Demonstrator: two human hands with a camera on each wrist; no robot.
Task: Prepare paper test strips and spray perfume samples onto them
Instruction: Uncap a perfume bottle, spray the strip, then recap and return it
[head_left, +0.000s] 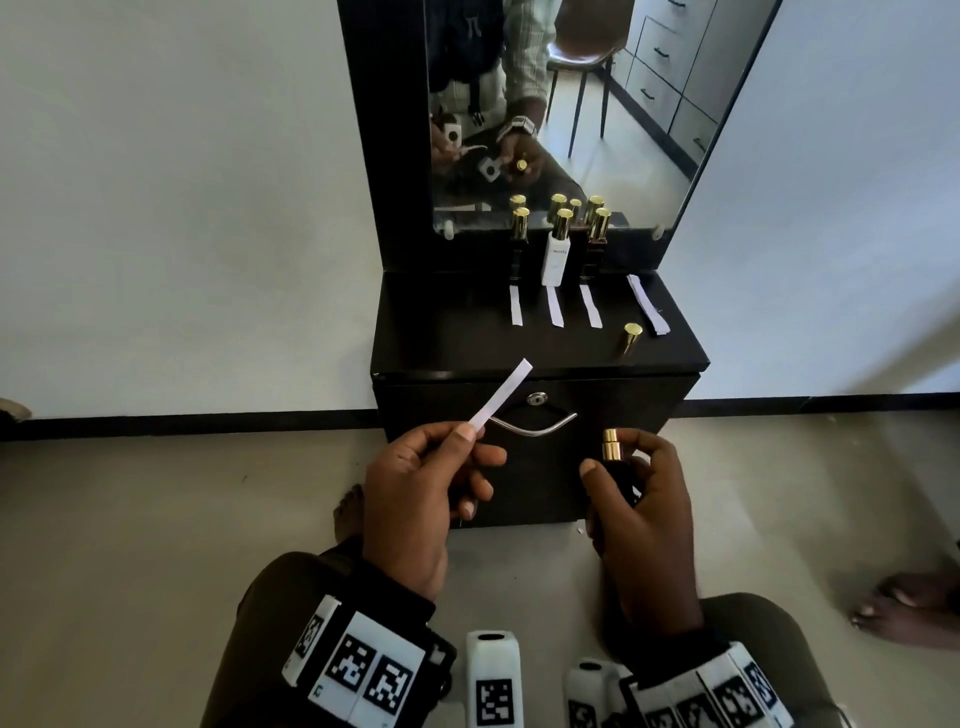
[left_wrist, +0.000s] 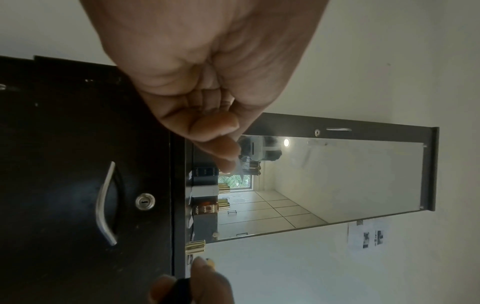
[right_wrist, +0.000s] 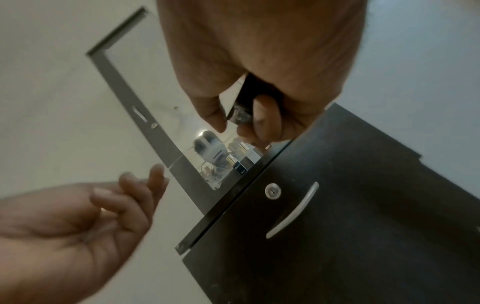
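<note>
The left hand (head_left: 415, 499) pinches one end of a white paper strip (head_left: 503, 392) between thumb and forefinger, the other fingers loosely curled beneath. The strip slants up and to the right, its free end in front of the front edge of the black desk (head_left: 457, 338).

The right hand (head_left: 641, 512) is wrapped around a dark perfume bottle (head_left: 615, 462), thumb on one side and fingers on the other. The bottle's gold spray head is bare and points up, in front of the desk's door, just right of the curved metal handle (head_left: 535, 427). From the right wrist view the bottle (right_wrist: 242, 102) is blurred, so the exact finger placement on the spray head is hard to tell.

On the desk top, three capped bottles stand in a row at the foot of the mirror (head_left: 571, 104): a dark one (head_left: 518, 249), a white one (head_left: 556, 254) and a brownish one (head_left: 595, 249). A paper strip lies flat just in front of each (head_left: 516, 306) (head_left: 555, 307) (head_left: 591, 307). Right of that row lies a small stack of spare strips (head_left: 647, 304), and a loose gold cap (head_left: 631, 338) stands near the stack, toward the desk's front edge.
</note>
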